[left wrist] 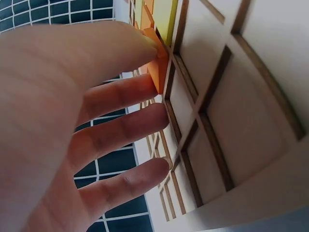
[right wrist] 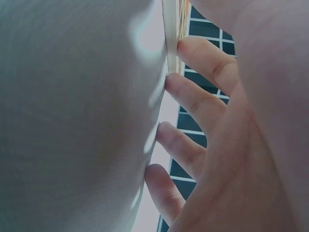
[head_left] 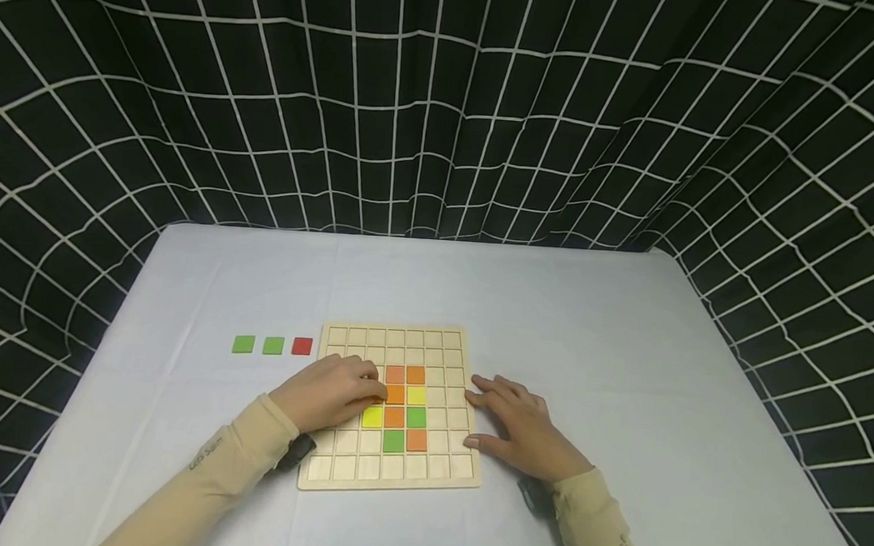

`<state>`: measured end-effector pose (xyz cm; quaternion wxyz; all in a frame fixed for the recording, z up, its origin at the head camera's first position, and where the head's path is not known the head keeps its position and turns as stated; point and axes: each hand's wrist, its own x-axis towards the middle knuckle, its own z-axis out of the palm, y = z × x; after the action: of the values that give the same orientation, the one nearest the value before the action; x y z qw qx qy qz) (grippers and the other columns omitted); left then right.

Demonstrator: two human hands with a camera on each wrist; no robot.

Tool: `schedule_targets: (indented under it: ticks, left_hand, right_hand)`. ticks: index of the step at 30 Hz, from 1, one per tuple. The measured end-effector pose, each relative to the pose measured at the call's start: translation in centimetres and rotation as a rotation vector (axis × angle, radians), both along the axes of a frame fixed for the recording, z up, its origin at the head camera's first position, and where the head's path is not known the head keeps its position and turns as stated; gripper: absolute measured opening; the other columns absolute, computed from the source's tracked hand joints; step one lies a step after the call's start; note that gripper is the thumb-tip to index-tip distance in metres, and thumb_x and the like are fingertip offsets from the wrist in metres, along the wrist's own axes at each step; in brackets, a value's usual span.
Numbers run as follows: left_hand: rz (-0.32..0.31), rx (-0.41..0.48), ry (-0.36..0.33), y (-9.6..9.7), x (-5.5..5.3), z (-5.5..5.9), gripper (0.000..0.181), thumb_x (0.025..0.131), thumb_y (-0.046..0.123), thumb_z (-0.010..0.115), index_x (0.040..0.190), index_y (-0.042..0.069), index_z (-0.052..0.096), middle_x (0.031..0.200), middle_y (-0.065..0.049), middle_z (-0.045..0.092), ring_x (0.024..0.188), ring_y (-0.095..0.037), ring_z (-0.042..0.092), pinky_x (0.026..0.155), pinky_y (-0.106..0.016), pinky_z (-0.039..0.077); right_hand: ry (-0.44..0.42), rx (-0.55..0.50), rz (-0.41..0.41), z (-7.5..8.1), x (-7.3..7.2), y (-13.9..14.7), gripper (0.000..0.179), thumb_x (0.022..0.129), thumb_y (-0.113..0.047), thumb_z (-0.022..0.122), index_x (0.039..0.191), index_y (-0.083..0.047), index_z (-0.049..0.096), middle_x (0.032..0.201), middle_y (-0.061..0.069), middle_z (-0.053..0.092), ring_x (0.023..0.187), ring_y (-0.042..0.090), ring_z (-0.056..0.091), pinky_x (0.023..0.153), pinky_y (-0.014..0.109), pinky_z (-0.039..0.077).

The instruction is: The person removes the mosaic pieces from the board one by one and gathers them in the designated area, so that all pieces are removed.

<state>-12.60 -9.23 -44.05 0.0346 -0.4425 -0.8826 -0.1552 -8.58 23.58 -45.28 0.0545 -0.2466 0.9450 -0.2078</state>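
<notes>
A wooden grid board [head_left: 350, 466] lies on the white table, with orange, yellow and green square tiles in its middle cells. My left hand [head_left: 334, 394] is over the left half of the board. Between its thumb and index finger it pinches an orange tile [left wrist: 157, 65], tilted, with its lower edge down at the grid; the other fingertips reach to the cells. In the head view the fingers hide this tile. My right hand [head_left: 521, 424] holds nothing; its thumb and index fingertips are at the board's right edge, its other fingers spread on the cloth.
Left of the board, two green tiles [head_left: 273, 346] and a red tile [head_left: 301, 346] lie in a row. A white cloth [head_left: 591, 332] covers the table. Black curtains [head_left: 416, 121] with white grid lines stand behind and at both sides.
</notes>
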Motion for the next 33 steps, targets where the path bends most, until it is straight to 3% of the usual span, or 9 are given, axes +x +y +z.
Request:
schedule_targets:
  ticks: [11, 16, 26, 33]
  left_hand:
    - [0.029, 0.068, -0.054, -0.1, 0.0, -0.3, 0.009, 0.089, 0.018, 0.068, 0.098, 0.021, 0.069, 0.091, 0.006, 0.062, 0.08, -0.01, 0.055, 0.074, -0.026, 0.049]
    - [0.07, 0.128, -0.065, -0.7, -0.2, -0.2, 0.012, 0.089, 0.016, 0.067, 0.101, 0.018, 0.068, 0.095, 0.007, 0.061, 0.082, -0.009, 0.056, 0.075, -0.025, 0.05]
    - [0.249, 0.163, -0.048, -5.5, -1.1, 0.9, 0.016, 0.086, 0.014, 0.071, 0.102, 0.015, 0.07, 0.096, 0.007, 0.062, 0.079, -0.007, 0.053, 0.071, -0.028, 0.05]
    - [0.47, 0.098, -0.112, -10.5, -1.9, 1.4, 0.02, 0.086, 0.014, 0.07, 0.106, 0.016, 0.069, 0.099, 0.002, 0.063, 0.088, -0.016, 0.058, 0.082, -0.039, 0.053]
  right_hand:
    - [-0.006, 0.007, -0.003, -0.1, -0.1, 0.0, 0.063, 0.083, -0.058, 0.065, 0.135, -0.026, 0.052, 0.15, -0.006, 0.039, 0.138, 0.032, 0.034, 0.102, 0.057, 0.031]
    - [-0.007, 0.005, -0.003, -0.1, -0.1, 0.0, 0.063, 0.082, -0.058, 0.064, 0.135, -0.027, 0.052, 0.15, -0.006, 0.039, 0.138, 0.031, 0.034, 0.102, 0.056, 0.031]
    - [-0.014, 0.012, -0.008, -0.2, 0.1, 0.0, 0.063, 0.083, -0.061, 0.061, 0.135, -0.027, 0.052, 0.151, -0.005, 0.037, 0.139, 0.032, 0.033, 0.102, 0.057, 0.031]
    - [-0.017, 0.016, -0.016, -0.1, 0.0, -0.2, 0.062, 0.082, -0.06, 0.063, 0.133, -0.026, 0.053, 0.151, -0.004, 0.038, 0.139, 0.033, 0.033, 0.103, 0.057, 0.03]
